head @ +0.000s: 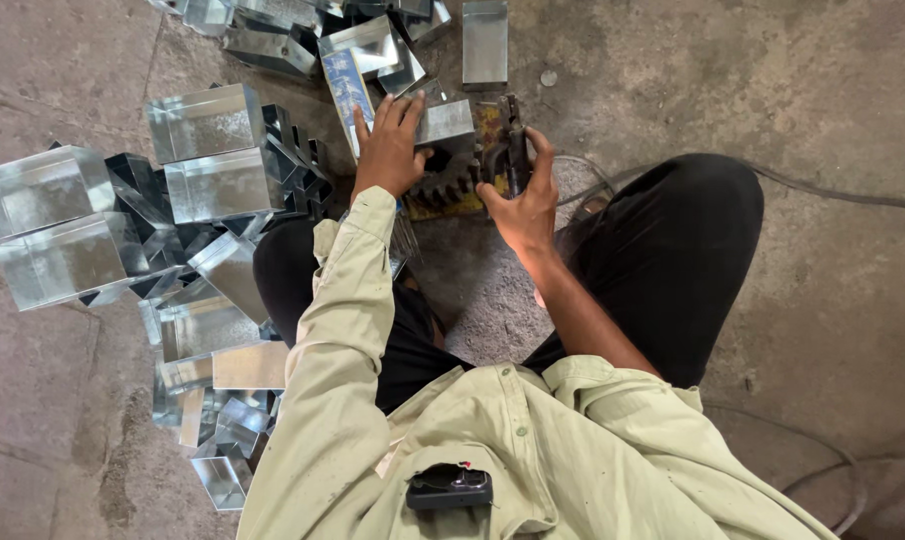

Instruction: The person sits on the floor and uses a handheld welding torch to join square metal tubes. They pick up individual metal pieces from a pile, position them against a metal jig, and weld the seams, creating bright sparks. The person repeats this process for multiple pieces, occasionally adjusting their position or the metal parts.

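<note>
Galvanised sheet-metal box [443, 122] lies under the left hand [391, 150], whose grip is flat and spread on it, at the far edge of the bare floor patch between the knees. Right hand [525, 205] has its grip closed on the dark handle of a geared hand tool [508, 150], touching the box's right side. Stacked folded boxes [123, 210] crowd the concrete floor [823, 80] to the left; open floor lies to the right.
</note>
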